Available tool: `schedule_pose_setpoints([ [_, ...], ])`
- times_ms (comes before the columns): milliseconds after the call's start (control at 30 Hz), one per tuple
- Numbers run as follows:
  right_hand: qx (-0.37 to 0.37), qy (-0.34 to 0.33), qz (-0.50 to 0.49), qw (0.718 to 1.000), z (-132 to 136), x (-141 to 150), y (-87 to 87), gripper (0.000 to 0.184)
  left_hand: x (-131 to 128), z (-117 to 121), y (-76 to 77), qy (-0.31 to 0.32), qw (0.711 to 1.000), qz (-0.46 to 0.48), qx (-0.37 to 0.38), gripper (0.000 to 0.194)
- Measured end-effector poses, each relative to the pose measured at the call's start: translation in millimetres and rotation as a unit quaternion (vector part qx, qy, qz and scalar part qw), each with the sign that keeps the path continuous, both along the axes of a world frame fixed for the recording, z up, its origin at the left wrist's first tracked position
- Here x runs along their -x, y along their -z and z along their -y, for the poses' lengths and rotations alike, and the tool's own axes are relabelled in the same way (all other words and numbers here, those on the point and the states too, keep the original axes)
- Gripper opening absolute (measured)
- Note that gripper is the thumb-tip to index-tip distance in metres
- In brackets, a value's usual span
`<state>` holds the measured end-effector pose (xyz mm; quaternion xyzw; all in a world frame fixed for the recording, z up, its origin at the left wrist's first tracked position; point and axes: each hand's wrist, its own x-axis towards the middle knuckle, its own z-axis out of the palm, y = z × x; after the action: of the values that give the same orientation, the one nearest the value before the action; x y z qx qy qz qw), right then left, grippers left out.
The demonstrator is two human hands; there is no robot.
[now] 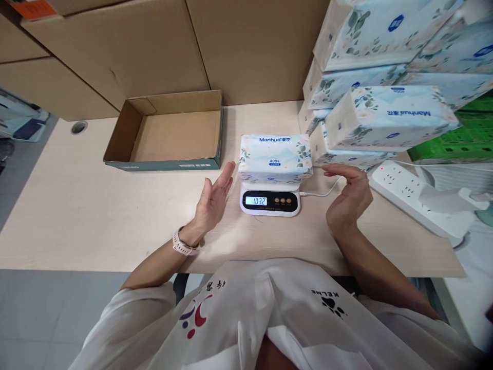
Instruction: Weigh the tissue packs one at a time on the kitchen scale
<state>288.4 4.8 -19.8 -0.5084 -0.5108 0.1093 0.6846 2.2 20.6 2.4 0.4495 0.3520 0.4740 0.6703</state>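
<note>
A tissue pack (276, 163), white and pale blue with a leaf print, lies on a white digital scale (270, 210) whose lit display appears to read 103.2. My left hand (214, 201) is open just left of the pack, fingers stretched out and palm turned toward it, not holding anything. On the other side, my right hand (348, 198) is open too, its fingers slightly curved and pointing inward. A gap separates it from the pack. Left of the scale stands an open shallow cardboard box (173, 166) with a green outer side; bare cardboard shows inside it.
Stacked tissue packs (370, 38) rise at the back right, one resting at an angle in front. A white power strip (418, 198) lies at the right, and a white cable (325, 194) runs to the scale. Large cartons (258, 51) line the back of the table (88, 221).
</note>
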Motion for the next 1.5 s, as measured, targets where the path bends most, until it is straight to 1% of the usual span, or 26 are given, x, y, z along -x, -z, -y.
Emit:
schedule_pose_setpoints([
  [200,0.001,-0.008,0.006,1.000,0.3,-0.4,2.3,0.053,0.0,-0.2,0.1,0.002,1.000,0.003,0.000,0.076],
  [367,-0.018,-0.015,0.004,1.000,0.0,-0.2,3.3,0.051,0.1,-0.1,0.6,0.003,1.000,-0.003,0.001,0.078],
  [500,0.009,-0.002,0.001,1.000,2.7,1.7,1.3,0.052,0.2,0.0,1.0,0.005,1.000,-0.002,-0.001,0.076],
  [667,0.039,0.009,0.005,0.999,5.9,2.5,0.3,0.059,0.0,0.0,0.6,0.002,1.000,-0.004,0.001,0.078],
  [967,0.046,0.009,0.005,0.999,5.9,1.6,-0.3,0.057,0.3,0.3,1.3,0.005,1.000,-0.004,0.002,0.078],
  [1200,0.025,0.007,0.009,1.000,5.0,1.4,-0.2,0.054,0.7,-0.2,1.2,0.007,1.000,-0.009,0.000,0.077],
  [1500,0.034,0.004,0.023,0.999,4.3,0.2,1.0,0.058,0.3,0.4,0.5,0.007,1.000,-0.008,0.000,0.077],
])
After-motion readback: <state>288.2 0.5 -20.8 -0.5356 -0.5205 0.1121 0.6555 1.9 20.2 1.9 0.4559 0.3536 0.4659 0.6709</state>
